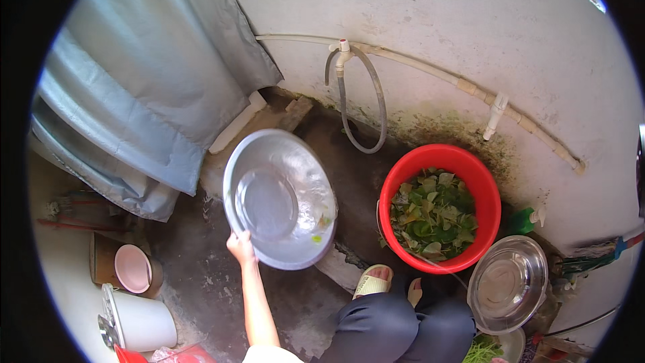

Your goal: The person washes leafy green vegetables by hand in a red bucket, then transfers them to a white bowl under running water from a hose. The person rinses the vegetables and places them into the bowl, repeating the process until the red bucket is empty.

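Note:
My left hand (242,247) grips the near rim of a wide metal basin (265,203), fingers closed round the edge. The basin is held tilted above the dark floor, and its inside faces me. A few bits of green leaf cling to its wall near the right side. To the right of it stands a red bucket (488,212) with a wire handle, holding many loose green leaves (433,215). My right hand does not show.
A hose (383,101) loops from a tap (344,54) on the wall pipe. Right of the bucket are a green spray bottle (521,220) and a shiny round basin (504,286). A silver curtain (141,74) hangs left, above a white bucket (144,323) and a pink bowl (133,269).

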Available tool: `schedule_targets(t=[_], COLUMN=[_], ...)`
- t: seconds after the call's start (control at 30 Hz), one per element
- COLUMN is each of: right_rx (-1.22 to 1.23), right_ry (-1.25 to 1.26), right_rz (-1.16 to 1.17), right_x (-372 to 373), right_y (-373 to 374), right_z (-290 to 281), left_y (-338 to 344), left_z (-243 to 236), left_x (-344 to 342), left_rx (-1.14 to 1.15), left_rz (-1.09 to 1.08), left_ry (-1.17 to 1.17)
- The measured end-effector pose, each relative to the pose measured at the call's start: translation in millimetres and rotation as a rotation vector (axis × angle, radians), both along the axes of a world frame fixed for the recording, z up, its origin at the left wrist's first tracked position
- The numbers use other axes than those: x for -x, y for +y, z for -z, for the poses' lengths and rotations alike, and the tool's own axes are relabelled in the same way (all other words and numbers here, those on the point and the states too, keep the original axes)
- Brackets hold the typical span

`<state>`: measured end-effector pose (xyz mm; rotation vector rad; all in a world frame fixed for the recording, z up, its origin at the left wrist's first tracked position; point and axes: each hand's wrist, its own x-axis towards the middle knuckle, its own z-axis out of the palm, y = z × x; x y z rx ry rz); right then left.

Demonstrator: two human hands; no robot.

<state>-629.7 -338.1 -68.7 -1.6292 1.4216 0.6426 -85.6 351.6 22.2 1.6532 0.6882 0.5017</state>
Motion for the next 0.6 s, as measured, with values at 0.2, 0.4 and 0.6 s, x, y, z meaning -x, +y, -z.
schedule_targets(t=[0.2,0.4,0.6], right_rx=[0.107,0.012,0.175], right_ry=[-0.072,-0.143,-0.199], right_rz=[-0.055,0.1,-0.172], right_x=[15,-41,-53], right_y=[-17,30,23], right_z=[26,-5,-27], left_y=[-80,-99,-105], left_z=[-80,-135,-130], left_x=[-57,-79,-69], left_rx=[-0.54,-1.044,-0.864], left_rz=[0.334,0.45,0.419], left_ry=[-0.361,-0.607,-0.531])
